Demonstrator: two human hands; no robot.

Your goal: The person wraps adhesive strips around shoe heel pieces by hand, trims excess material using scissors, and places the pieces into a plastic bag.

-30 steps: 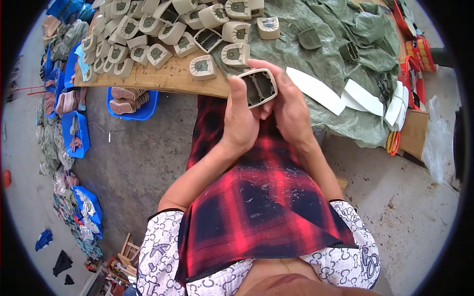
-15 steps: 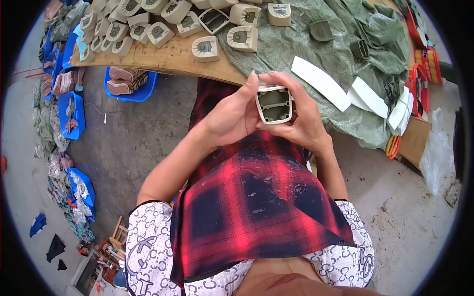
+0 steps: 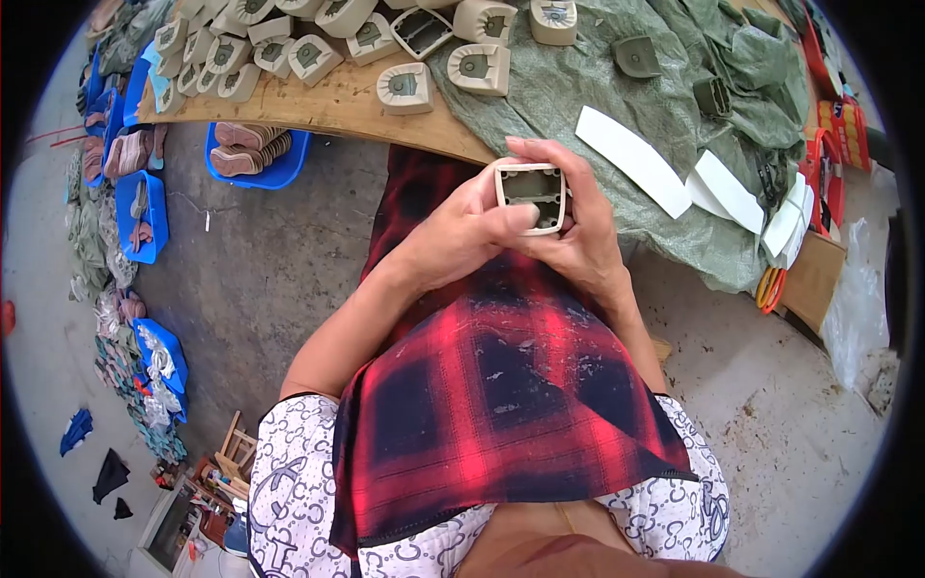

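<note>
A beige-wrapped shoe heel (image 3: 531, 183) is held up before my apron, its hollow dark underside turned towards me. My left hand (image 3: 462, 226) grips its left side, with the thumb laid across the lower rim over the hollow. Around the right side and top curl the fingers of my right hand (image 3: 590, 207). Both hands are closed on it, and the fingers behind the heel are hidden. Beyond them, similar beige heels (image 3: 405, 89) lie on the wooden table (image 3: 318, 108), several in a loose pile at the left.
A green woven sheet (image 3: 568, 91) covers the table's right part, bearing two dark heels and white curved pieces (image 3: 633, 162). Orange-handled scissors (image 3: 771, 289) hang at its edge. Blue bins (image 3: 279, 169) with insole-like pieces stand on the floor at left.
My left thumb has come down from above the heel onto its lower rim, and the left fingers have closed in. The right hand keeps its hold. The view has shifted slightly.
</note>
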